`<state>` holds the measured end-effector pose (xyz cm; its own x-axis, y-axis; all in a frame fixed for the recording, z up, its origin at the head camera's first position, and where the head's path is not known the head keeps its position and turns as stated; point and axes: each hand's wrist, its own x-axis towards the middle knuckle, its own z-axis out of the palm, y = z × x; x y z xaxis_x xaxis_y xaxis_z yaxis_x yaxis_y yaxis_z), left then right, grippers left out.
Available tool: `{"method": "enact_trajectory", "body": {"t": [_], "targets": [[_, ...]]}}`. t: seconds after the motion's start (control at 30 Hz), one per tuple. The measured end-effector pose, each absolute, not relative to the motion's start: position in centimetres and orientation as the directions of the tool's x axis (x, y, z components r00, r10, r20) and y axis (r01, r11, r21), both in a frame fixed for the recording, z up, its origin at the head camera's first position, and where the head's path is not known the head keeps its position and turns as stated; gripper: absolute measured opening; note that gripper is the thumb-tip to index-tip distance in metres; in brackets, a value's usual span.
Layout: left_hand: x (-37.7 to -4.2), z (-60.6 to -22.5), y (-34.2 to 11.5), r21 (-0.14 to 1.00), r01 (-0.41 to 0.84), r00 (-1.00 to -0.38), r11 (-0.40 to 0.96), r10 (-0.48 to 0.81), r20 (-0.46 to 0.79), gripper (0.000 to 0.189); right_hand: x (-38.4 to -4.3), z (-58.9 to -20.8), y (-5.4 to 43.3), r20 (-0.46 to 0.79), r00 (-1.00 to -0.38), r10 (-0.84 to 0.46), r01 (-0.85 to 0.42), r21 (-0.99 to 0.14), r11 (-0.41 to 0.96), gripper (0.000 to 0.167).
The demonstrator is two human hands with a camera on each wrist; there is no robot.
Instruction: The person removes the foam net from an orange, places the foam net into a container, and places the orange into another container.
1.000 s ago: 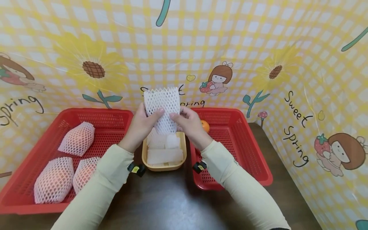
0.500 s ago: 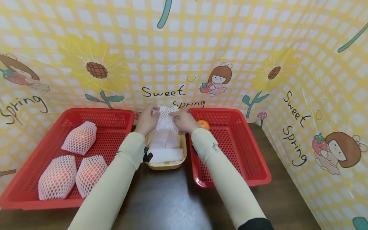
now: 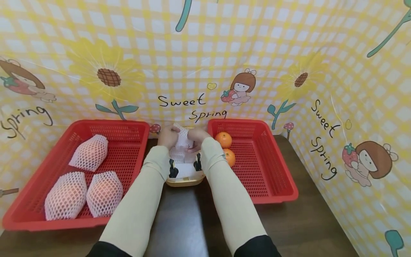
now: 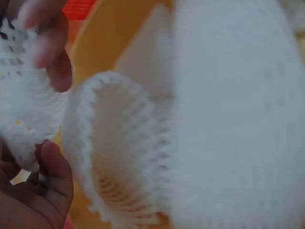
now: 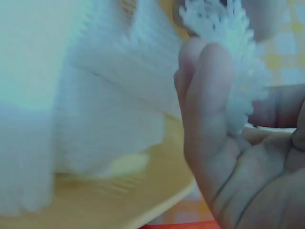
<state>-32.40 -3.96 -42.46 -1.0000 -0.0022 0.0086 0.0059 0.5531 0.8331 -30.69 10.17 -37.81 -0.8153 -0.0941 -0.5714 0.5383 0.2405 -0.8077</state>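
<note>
Over the far end of a small yellow basket (image 3: 183,184), both hands hold one white foam fruit net (image 3: 181,137). My left hand (image 3: 167,137) grips the net's left side, and my right hand (image 3: 198,136) pinches it from the right with thumb and fingers. The right wrist view shows the bunched net edge (image 5: 243,76) between the fingers. Nothing is seen inside the held net. More flat foam nets (image 4: 233,114) lie in the basket beneath; one of them (image 4: 119,133) gapes at its mouth. The wrists partly cover the basket's sides.
To the left, a red basket (image 3: 130,171) holds three round fruits in foam nets (image 3: 104,192). In the right red basket (image 3: 257,171) sit two oranges (image 3: 223,140) near its left wall. A patterned cloth (image 3: 192,53) rises behind the dark table (image 3: 183,221).
Both hands have come down and forward with the foam net, from held up high to low over the yellow basket. The second orange has come into view beside my right sleeve.
</note>
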Motion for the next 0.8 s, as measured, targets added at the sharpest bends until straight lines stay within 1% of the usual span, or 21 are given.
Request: {"method": "enact_trajectory", "body": {"t": [0.07,0.13,0.2,0.3,0.37,0.47,0.6,0.67,0.7,0.77,0.8], "targets": [[-32.4,-43.0,-3.8,0.814,0.015,-0.999,0.581,0.036,-0.007,0.038,-31.1,-39.3,10.1,-0.557,-0.829,-0.047,0.525,-0.806,0.274,0.021],[-32.4,-43.4,-3.7,0.787,0.045,-0.997,0.615,0.077,-0.003,0.038,-31.5,-40.6,10.1,-0.5,-0.866,0.014,0.466,-0.796,0.386,0.026],[-32.5,-43.8,-3.6,0.749,0.081,-0.994,0.658,0.109,0.012,0.037,-32.1,-41.7,10.1,-0.422,-0.905,0.049,0.38,-0.752,0.538,0.03],[-32.5,-44.0,-3.5,0.705,0.12,-0.989,0.699,0.146,0.023,0.037,-32.6,-42.8,10.0,-0.372,-0.926,0.061,0.3,-0.629,0.717,0.03],[-32.5,-44.1,-3.4,0.657,0.14,-0.985,0.741,0.174,0.013,0.038,-32.9,-43.4,9.9,-0.377,-0.925,0.055,0.268,-0.54,0.798,0.031],[-32.5,-43.9,-3.1,0.534,0.174,-0.976,0.827,0.219,-0.021,0.038,-32.9,-43.5,9.5,-0.403,-0.914,0.052,0.232,-0.412,0.881,0.031],[-32.5,-43.4,-2.5,0.354,0.185,-0.975,0.917,0.217,-0.05,0.032,-32.7,-42.7,9.0,-0.388,-0.919,0.073,0.18,-0.246,0.952,0.033],[-32.5,-43.1,-2.3,0.309,0.16,-0.98,0.938,0.188,-0.061,0.03,-32.6,-42.1,8.8,-0.351,-0.932,0.092,0.184,-0.239,0.954,0.034],[-32.5,-42.9,-2.2,0.295,0.151,-0.982,0.943,0.178,-0.066,0.029,-32.6,-41.9,8.8,-0.318,-0.943,0.101,0.187,-0.252,0.949,0.034],[-32.5,-42.6,-2.1,0.28,0.14,-0.983,0.95,0.167,-0.074,0.028,-32.5,-41.4,8.7,-0.255,-0.962,0.101,0.188,-0.342,0.921,0.027],[-32.6,-42.5,-2.1,0.287,0.135,-0.982,0.948,0.166,-0.085,0.027,-32.5,-41.3,8.6,-0.248,-0.964,0.098,0.201,-0.434,0.878,0.022]]}}
